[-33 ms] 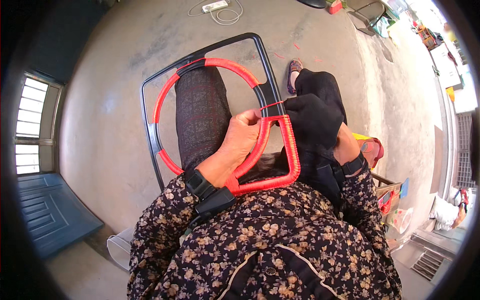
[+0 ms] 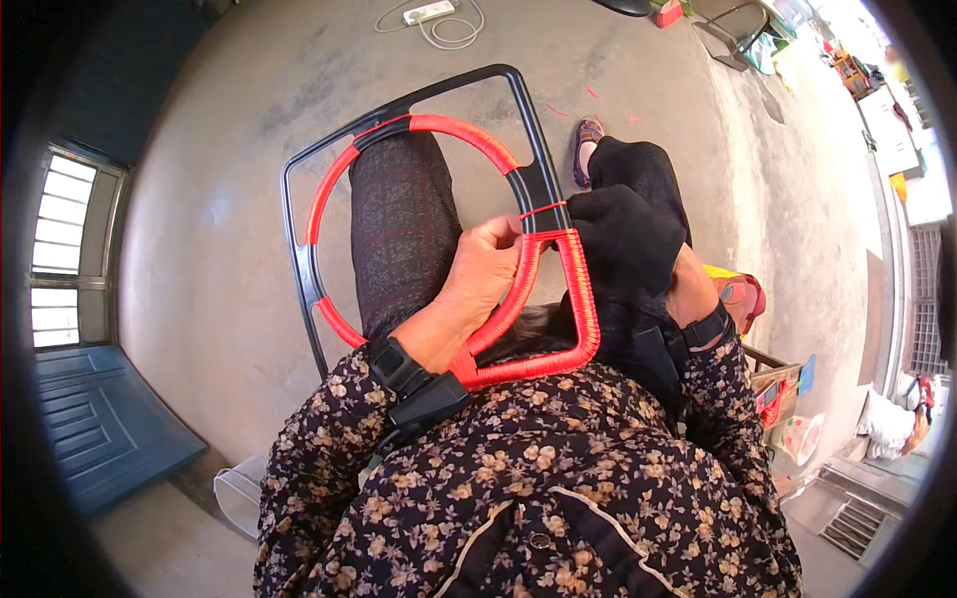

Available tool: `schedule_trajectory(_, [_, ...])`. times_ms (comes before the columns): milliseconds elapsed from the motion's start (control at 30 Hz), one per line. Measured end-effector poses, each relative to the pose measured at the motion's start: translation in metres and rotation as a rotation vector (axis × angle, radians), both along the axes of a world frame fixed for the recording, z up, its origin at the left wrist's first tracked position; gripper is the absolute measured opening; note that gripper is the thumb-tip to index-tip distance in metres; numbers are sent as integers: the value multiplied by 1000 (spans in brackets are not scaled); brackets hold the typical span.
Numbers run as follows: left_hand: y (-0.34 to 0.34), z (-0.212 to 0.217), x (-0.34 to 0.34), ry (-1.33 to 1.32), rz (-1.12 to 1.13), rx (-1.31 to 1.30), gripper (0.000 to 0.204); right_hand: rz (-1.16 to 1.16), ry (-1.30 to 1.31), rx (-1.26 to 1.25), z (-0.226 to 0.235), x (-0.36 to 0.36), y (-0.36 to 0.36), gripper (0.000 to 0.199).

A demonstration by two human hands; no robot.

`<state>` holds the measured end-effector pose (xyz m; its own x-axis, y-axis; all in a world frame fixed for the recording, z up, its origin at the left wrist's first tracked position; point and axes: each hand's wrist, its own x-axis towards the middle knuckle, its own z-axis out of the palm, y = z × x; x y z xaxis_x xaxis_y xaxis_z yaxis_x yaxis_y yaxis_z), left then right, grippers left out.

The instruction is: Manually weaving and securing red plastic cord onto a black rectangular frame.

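Observation:
A black frame [image 2: 532,95], a rounded square outline with a ring inside, lies tilted across my lap. Red cord [image 2: 583,299] is wound tightly over its near right corner and over most of the ring. My left hand [image 2: 480,264], bare, pinches the ring beside the black joint [image 2: 539,195] on the right side; its fingertips are hidden behind the frame. One red strand crosses that joint and runs to my right hand [image 2: 628,239], which wears a black glove and is closed at the frame's right edge. The strand's end is hidden in the glove.
Red scraps [image 2: 591,92] lie on the concrete floor by my shoe [image 2: 585,149]. A white power strip [image 2: 429,13] with its cable is farther off. To my right are a red and yellow bag [image 2: 740,299] and a wooden box [image 2: 778,374]. A blue door [image 2: 110,424] stands at left.

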<state>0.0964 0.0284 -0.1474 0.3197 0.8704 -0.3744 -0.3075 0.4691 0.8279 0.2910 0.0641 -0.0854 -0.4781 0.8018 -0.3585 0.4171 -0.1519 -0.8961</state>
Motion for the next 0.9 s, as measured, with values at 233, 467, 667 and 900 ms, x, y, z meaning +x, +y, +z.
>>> schedule_trajectory(233, [-1, -6, 0, -46, 14, -43, 13, 19, 130, -91, -3, -4, 1, 23])
schedule_trajectory(467, [-3, -10, -1, 7, 81, -64, 11, 63, 60, 17, -23, 1, 7, 20])
schedule_trajectory(667, [-5, 8, -7, -225, 166, -69, 16, 47, -131, 318, -30, 6, 10, 17])
schedule_trajectory(900, [1, 16, -5, -411, 38, -78, 28, -75, 66, 35, -25, -4, -2, 23])
